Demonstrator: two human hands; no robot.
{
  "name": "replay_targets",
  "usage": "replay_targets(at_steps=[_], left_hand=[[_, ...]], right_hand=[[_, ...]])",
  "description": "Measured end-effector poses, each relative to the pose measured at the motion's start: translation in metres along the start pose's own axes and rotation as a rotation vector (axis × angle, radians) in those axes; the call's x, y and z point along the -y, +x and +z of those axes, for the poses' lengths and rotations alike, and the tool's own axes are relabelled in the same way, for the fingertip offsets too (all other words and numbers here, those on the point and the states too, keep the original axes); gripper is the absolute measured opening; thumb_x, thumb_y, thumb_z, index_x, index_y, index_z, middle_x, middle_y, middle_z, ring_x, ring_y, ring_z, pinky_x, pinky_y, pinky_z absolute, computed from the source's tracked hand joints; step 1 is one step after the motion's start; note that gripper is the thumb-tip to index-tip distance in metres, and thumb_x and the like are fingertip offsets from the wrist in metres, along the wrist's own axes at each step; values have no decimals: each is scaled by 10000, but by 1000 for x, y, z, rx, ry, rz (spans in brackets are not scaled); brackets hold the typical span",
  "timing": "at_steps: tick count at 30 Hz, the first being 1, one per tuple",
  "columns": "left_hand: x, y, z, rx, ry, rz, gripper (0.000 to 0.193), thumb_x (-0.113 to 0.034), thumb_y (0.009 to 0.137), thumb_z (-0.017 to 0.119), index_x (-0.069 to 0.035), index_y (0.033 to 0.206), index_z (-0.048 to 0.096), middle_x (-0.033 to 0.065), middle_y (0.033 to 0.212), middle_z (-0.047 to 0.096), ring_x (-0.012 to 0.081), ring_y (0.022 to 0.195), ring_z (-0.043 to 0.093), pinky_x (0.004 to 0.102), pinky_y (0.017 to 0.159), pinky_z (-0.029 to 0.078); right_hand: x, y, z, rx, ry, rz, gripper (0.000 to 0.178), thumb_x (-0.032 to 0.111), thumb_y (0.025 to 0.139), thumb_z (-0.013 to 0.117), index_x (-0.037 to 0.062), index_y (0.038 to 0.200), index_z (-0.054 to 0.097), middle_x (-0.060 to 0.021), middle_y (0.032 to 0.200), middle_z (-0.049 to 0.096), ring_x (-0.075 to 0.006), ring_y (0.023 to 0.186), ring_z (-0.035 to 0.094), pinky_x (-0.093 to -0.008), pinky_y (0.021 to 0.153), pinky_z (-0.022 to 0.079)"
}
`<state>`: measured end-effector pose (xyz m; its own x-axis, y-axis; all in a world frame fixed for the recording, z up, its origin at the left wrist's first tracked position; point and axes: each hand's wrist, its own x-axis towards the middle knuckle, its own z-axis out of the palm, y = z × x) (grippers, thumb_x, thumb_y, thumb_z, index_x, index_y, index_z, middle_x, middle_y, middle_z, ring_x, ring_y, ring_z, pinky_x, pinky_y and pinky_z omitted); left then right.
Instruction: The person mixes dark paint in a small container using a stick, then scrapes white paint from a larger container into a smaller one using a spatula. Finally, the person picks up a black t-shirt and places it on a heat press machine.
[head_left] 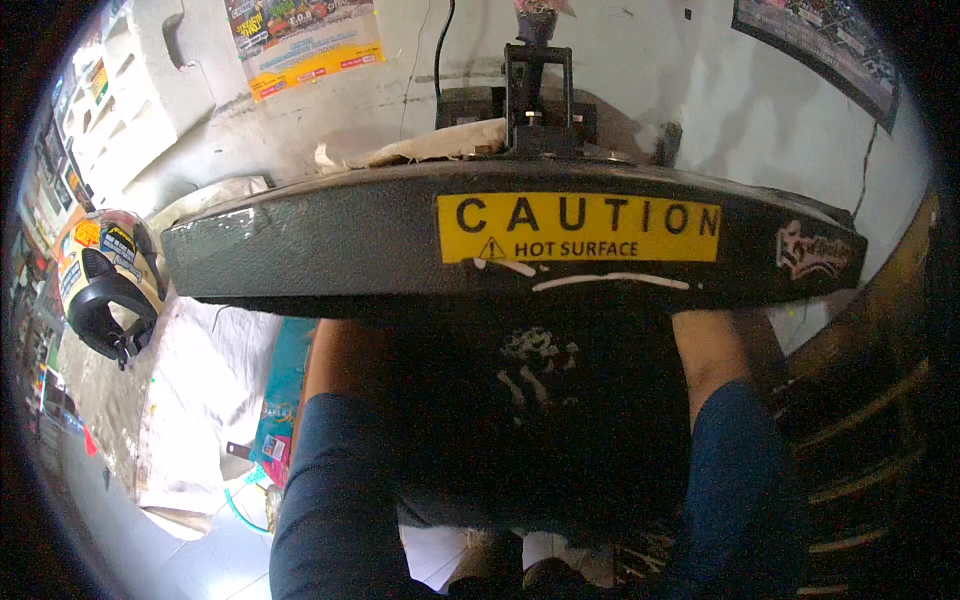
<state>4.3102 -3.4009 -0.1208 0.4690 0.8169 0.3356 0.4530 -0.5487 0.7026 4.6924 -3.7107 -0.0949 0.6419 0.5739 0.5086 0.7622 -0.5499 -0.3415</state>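
A wide black heat press plate (300,240) spans the view in front of me, with a yellow warning label (578,228) on its front edge. My left forearm (345,360) and right forearm (710,355), in dark blue sleeves, reach under this plate on either side. Both hands are hidden beneath it, so their fingers and anything they hold do not show. Between my arms lies dark cloth (530,460) bearing a pale print (538,365). Deep shadow hides its edges and whatever is under it.
The press's black metal bracket (512,95) rises behind the plate, near the wall. At the left a full-face helmet (110,290) rests beside white sheeting (205,400). A teal package (283,400) sits close to my left arm. Ridged dark material (865,460) stands at the right.
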Motion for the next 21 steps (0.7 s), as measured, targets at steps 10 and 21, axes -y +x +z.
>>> replay_targets(at_steps=[10, 21], left_hand=[[-18, -158, -94, 317, -852, -225, 428, -336, 874, 552, 11, 1125, 549, 64, 1069, 598, 213, 968, 575, 315, 826, 426], [-16, -334, -90, 323, -857, -634, 416, -278, 854, 588, 30, 1130, 543, 119, 1113, 573, 216, 1018, 552, 329, 873, 427]], right_hand=[[22, -144, -122, 311, 285, 489, 753, 521, 763, 611, 54, 1307, 384, -159, 1333, 394, -303, 1174, 416, -408, 956, 359], [-11, -311, -130, 514, 834, 888, 815, 575, 739, 607, 84, 1340, 357, -114, 1362, 355, -263, 1137, 419, -415, 861, 412]])
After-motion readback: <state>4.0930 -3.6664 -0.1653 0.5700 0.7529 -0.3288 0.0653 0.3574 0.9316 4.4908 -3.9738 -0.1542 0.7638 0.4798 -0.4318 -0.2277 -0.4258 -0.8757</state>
